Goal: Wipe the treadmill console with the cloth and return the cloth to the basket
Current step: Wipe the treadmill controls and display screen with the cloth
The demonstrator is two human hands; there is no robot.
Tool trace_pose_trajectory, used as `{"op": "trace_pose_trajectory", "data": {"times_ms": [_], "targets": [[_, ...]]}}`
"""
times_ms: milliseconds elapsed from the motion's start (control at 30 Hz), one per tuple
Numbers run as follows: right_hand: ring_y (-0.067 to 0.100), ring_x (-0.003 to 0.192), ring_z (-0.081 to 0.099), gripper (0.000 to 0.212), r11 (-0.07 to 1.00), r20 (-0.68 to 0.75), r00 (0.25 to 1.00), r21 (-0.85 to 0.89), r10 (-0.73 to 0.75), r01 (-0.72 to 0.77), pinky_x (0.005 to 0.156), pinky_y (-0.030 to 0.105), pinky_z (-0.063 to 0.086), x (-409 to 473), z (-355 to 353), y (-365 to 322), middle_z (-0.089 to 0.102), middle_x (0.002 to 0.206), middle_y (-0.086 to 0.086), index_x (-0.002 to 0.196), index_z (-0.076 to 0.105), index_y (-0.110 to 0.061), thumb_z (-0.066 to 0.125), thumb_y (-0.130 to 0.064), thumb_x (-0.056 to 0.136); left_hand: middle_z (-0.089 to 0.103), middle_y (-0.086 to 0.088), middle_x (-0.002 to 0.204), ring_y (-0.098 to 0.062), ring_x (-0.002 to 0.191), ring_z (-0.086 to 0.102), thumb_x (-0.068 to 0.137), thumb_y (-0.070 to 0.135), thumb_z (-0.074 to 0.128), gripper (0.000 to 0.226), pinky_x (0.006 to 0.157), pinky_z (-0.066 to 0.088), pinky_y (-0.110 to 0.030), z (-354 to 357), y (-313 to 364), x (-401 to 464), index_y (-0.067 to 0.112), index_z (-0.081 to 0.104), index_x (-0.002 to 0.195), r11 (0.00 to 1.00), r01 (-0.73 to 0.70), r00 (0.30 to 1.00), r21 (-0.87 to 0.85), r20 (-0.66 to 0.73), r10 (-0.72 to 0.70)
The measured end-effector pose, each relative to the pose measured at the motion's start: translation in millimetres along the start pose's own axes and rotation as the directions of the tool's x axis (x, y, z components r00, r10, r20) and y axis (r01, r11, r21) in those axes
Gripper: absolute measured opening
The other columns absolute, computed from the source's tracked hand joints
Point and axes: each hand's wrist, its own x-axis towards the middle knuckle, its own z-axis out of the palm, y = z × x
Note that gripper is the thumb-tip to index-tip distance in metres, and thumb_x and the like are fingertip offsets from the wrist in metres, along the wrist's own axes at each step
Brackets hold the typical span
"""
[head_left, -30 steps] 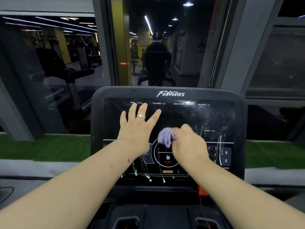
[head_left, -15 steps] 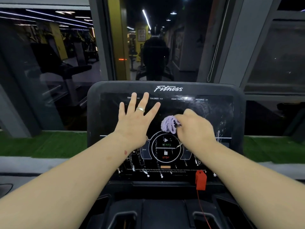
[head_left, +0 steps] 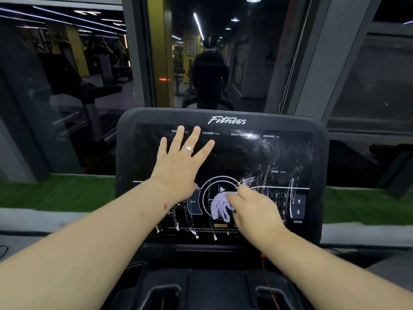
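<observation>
Cloth (head_left: 220, 208) bunched upright in right hand (head_left: 257, 211).

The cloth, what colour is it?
Pale purple; the cloth shows best in the head view.

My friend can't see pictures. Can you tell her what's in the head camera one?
A right hand presses a purple cloth on a black treadmill console, over its round middle buttons. The left hand lies flat on the screen, fingers spread. White streaks mark the glass.
</observation>
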Motion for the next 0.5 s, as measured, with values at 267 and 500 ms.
{"op": "trace_pose_trajectory", "data": {"times_ms": [267, 500], "targets": [[0.028, 0.063, 0.05, 0.013, 0.955, -0.206, 0.933, 0.099, 0.295, -0.28, 0.055, 0.034, 0.046, 91.5, -44.2, 2.8, 0.042, 0.082, 0.0, 0.086, 0.065, -0.018, 0.058, -0.007, 0.084, -0.019, 0.004, 0.17, -0.03, 0.156, -0.017, 0.077, 0.057, 0.08, 0.126, 0.125, 0.008, -0.057, 1.7, -7.1, -0.1, 0.029, -0.011, 0.161, 0.999, 0.011, 1.0, -0.042, -0.024, -0.012], [0.031, 0.068, 0.059, 0.014, 0.997, -0.023, 1.0, -0.072, -0.007, 0.005, 0.053, 0.032, 0.038, 91.0, -43.2, -2.6, 0.047, 0.085, 0.003, 0.088, 0.066, -0.02, 0.066, -0.011, 0.077, -0.018, 0.006, 0.17, -0.027, 0.156, -0.017, 0.078, 0.06, 0.078, 0.126, 0.126, 0.007, -0.055, 3.4, -8.0, -0.8, 0.028, -0.011, 0.162, 0.998, 0.007, 0.999, -0.069, -0.038, -0.01]]}}
